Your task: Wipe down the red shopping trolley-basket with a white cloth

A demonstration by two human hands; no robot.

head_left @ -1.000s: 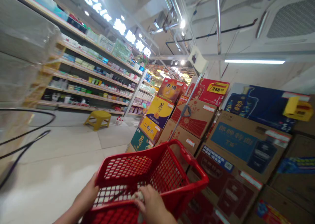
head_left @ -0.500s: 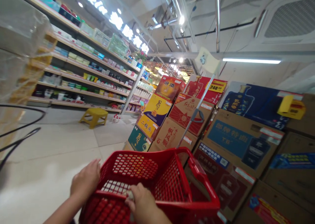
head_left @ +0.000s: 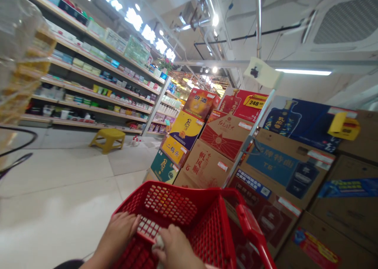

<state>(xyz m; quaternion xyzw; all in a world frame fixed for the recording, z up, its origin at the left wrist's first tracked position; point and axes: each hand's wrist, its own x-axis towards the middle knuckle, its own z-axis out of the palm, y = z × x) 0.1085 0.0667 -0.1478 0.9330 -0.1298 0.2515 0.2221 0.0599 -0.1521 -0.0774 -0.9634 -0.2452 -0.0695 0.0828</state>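
A red plastic shopping basket (head_left: pixel 180 192) with lattice sides and a thick red handle fills the lower middle, slightly tilted in view. At its left side my left hand (head_left: pixel 119 231) lies over the rim, fingers stretched forward and close together. My right hand (head_left: pixel 175 247) is closed on a crumpled whitish cloth (head_left: pixel 159 242), held over the near part of the basket. The forearm and the hand hide some of the basket's near edge.
Liquor cartons (head_left: pixel 220 133) are stacked along the right, close to the basket. A grey pole (head_left: pixel 251 137) with a pale flag (head_left: pixel 262 72) rises behind it. A yellow stool (head_left: pixel 108 139) stands before stocked shelves (head_left: pixel 97 72). Plastic-wrapped goods (head_left: pixel 17 56) and black cords (head_left: pixel 20 135) are at left.
My left hand has moved right, further over the basket, its fingers now stretched out. The pole and flag have shifted right. My right hand still holds the cloth, slightly lower.
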